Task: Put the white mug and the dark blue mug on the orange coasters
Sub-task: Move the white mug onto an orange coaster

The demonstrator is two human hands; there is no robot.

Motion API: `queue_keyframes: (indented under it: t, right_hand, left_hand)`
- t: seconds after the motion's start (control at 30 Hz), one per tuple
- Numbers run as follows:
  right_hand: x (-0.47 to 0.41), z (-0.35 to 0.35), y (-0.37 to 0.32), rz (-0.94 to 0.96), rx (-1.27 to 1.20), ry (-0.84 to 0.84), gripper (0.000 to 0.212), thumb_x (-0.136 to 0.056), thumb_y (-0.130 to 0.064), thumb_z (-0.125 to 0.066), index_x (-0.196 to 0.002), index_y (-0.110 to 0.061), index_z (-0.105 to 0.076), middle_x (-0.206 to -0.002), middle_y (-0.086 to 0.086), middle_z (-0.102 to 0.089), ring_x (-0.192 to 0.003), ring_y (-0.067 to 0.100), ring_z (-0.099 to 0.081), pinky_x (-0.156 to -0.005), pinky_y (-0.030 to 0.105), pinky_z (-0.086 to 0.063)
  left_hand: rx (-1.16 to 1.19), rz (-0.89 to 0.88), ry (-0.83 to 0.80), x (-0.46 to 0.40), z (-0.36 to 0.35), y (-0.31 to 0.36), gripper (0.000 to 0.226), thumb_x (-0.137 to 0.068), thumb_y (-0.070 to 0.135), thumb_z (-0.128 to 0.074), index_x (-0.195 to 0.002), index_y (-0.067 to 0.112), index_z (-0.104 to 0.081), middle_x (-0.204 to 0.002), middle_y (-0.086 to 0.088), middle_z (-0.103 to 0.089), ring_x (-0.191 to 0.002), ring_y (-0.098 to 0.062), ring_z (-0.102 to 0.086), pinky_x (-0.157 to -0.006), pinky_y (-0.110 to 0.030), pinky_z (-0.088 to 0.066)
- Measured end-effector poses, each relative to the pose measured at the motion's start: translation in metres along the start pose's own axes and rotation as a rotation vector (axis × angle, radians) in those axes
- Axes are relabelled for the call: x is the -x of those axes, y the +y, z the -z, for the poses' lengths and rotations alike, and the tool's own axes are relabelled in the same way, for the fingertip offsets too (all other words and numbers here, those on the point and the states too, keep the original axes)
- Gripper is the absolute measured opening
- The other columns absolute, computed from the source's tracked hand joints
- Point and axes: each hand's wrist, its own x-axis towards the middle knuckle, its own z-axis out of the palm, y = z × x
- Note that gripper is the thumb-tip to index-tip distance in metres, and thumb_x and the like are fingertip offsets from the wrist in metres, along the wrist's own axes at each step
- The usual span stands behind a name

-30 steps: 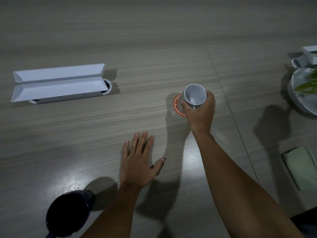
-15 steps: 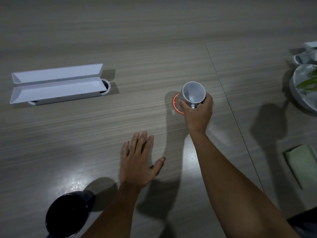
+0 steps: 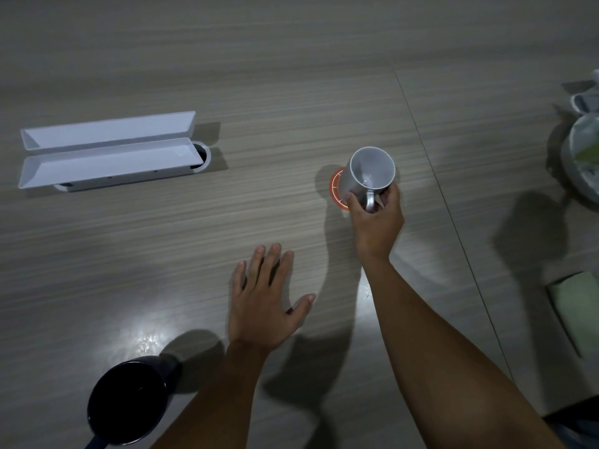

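Your right hand had its fingers closed on the white mug handle, setting it on the orange coaster beside your thumb, while your left hand lay open on the counter, the dark blue mug behind it probably next.

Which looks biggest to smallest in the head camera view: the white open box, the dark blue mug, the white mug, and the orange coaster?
1. White open box
2. Dark blue mug, though it sits nearest the camera, which inflates it
3. White mug
4. Orange coaster, mostly hidden by the white mug, so its full size is unsure
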Motion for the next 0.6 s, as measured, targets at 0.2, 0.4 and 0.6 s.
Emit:
queue_keyframes:
  t: [0.2,0.4,0.6]
  right_hand:
    - [-0.001,0.002,0.002,-0.01,0.041,-0.035,0.076,-0.066,-0.018,-0.093,-0.133,-0.014,-0.057,-0.123,-0.006,-0.064,-0.111,0.003,-0.063,-0.095,0.02,-0.055]
    - [0.05,0.027,0.005,-0.085,0.109,-0.078,0.086,-0.079,-0.026,-0.087,-0.15,-0.007,-0.041,-0.15,0.008,-0.049,-0.132,0.018,-0.052,-0.108,0.026,-0.047]
    - [0.129,0.081,0.018,-0.042,0.291,-0.284,0.053,-0.099,-0.023,-0.064,-0.148,-0.01,-0.047,-0.153,0.01,-0.05,-0.142,0.023,-0.046,-0.112,0.028,-0.038]
  left_hand:
    - [0.005,0.0,-0.02,-0.001,-0.002,-0.001,0.084,-0.09,0.074,-0.042,-0.159,0.026,-0.029,-0.169,-0.001,-0.023,-0.158,-0.025,-0.012,-0.125,-0.054,-0.015]
    - [0.013,-0.003,-0.047,-0.003,0.005,0.001,0.084,-0.092,0.075,-0.037,-0.159,0.027,-0.025,-0.17,0.0,-0.02,-0.159,-0.024,-0.009,-0.126,-0.054,-0.013]
    - [0.039,-0.046,-0.083,0.027,0.002,-0.009,0.081,-0.097,0.067,-0.034,-0.161,0.019,-0.021,-0.171,-0.003,-0.018,-0.159,-0.024,-0.01,-0.127,-0.052,-0.012]
